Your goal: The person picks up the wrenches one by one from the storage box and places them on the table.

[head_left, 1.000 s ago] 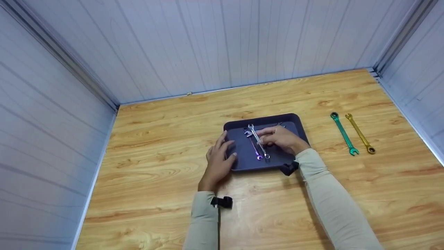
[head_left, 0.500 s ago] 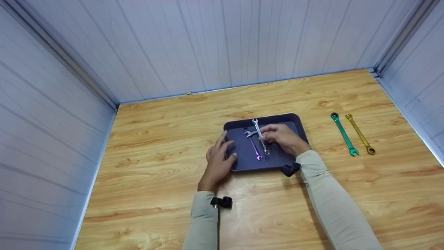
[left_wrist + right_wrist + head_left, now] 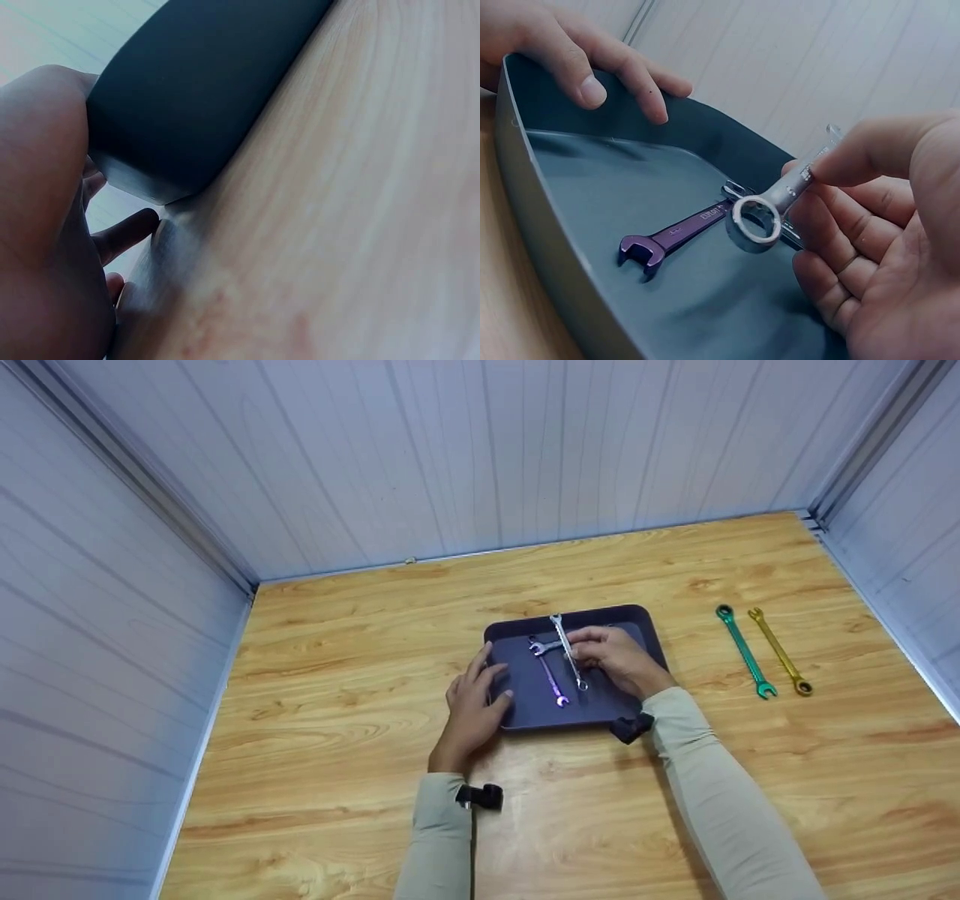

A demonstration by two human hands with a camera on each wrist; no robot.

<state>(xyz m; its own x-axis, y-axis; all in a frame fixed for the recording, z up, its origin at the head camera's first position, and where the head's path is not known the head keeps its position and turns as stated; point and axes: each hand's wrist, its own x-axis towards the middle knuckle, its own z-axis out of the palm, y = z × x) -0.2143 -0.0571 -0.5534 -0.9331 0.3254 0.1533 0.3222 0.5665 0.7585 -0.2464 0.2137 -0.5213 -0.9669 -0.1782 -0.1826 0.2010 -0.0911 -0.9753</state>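
Observation:
My right hand [image 3: 619, 656] pinches a silver combination wrench [image 3: 568, 649] between thumb and fingers, raised above the dark tray [image 3: 517, 709]. Its ring end points toward the camera in the right wrist view. Below, a purple wrench [image 3: 694, 231] lies on the tray floor. Another silver wrench [image 3: 541, 648] lies crosswise by the purple one's far end, partly hidden by my right hand. At the tray's left side rests my left hand [image 3: 471, 697], thumb and some fingertips draped over the rim. In the left wrist view the palm is against the outer wall [image 3: 187, 82].
To the right of the tray, a green ratchet wrench [image 3: 742, 649] and a gold ratchet wrench [image 3: 780, 649] lie side by side on the wood-grain table [image 3: 337, 675]. White panel walls [image 3: 465, 457] enclose the back and both sides.
The silver wrench in my right hand has risen and shifted slightly right and away, uncovering more of the purple wrench. My left hand stays at the tray's rim.

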